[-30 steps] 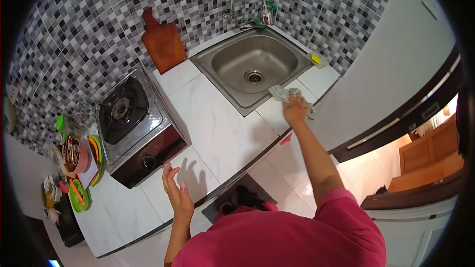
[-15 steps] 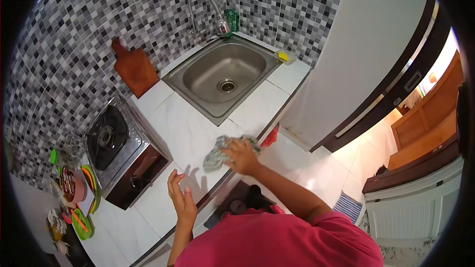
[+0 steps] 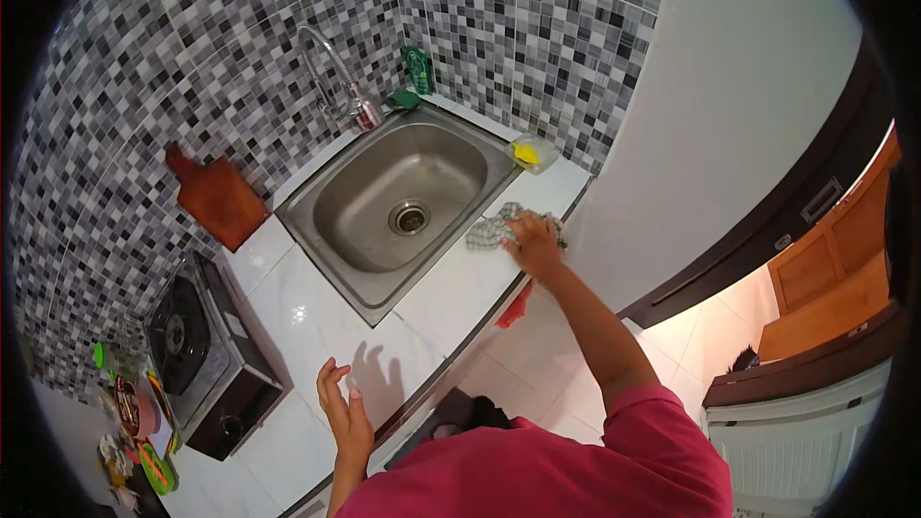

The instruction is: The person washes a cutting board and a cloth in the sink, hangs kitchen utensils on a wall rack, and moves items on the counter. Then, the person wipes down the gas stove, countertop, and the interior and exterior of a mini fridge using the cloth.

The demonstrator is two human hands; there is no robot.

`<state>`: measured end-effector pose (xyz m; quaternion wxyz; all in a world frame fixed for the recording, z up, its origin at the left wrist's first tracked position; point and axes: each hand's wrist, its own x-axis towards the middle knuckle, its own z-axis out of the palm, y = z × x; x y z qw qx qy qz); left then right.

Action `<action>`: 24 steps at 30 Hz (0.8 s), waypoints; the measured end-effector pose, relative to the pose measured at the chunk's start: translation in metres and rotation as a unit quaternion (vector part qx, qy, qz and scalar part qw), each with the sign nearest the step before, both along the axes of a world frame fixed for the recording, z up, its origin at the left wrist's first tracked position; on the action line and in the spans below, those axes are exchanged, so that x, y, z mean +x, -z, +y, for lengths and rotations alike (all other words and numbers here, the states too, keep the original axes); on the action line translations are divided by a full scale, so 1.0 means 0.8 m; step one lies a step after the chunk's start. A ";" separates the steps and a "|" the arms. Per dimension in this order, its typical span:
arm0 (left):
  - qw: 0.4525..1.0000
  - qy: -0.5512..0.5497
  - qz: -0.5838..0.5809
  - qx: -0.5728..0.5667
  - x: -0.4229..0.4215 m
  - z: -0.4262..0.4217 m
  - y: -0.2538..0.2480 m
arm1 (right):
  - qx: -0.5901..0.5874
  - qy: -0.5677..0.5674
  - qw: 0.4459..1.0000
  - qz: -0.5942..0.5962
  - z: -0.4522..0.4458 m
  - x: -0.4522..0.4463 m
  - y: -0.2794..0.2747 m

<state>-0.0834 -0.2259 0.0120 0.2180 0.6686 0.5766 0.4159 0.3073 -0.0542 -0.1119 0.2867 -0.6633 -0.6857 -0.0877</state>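
My right hand (image 3: 536, 247) presses a green-and-white checked cloth (image 3: 486, 234) onto the white tiled counter (image 3: 436, 305), to the right of the steel sink (image 3: 378, 299). Parts of the cloth stick out on both sides of the fingers. My left hand (image 3: 347, 419) is raised over the counter's front edge, fingers apart and slightly curled, holding nothing. Its shadow falls on the tiles beside it.
A gas stove (image 3: 213, 355) stands at the left, with a wooden cutting board (image 3: 223, 201) leaning on the wall behind. A tap (image 3: 336, 77) arches over the sink. A dish with a yellow sponge (image 3: 526, 153) and a green bottle (image 3: 417, 69) sit near the sink.
My right hand has slid the cloth along the counter, away from me and to the right, up beside the sink. My left hand stays raised and open. The view has shifted.
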 end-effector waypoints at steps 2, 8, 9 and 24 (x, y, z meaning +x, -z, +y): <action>1.000 0.005 0.009 -0.006 0.019 0.013 -0.006 | -0.003 0.019 1.000 -0.006 0.024 0.038 -0.001; 1.000 -0.005 0.018 -0.021 0.042 0.027 -0.021 | 0.065 0.042 0.994 0.076 0.079 0.160 0.022; 0.999 -0.008 0.016 -0.027 0.039 0.026 -0.021 | 0.081 0.077 0.992 0.063 0.079 0.156 0.022; 0.999 -0.011 0.029 -0.023 0.002 0.018 -0.009 | 0.012 0.157 0.987 0.012 0.032 0.083 0.003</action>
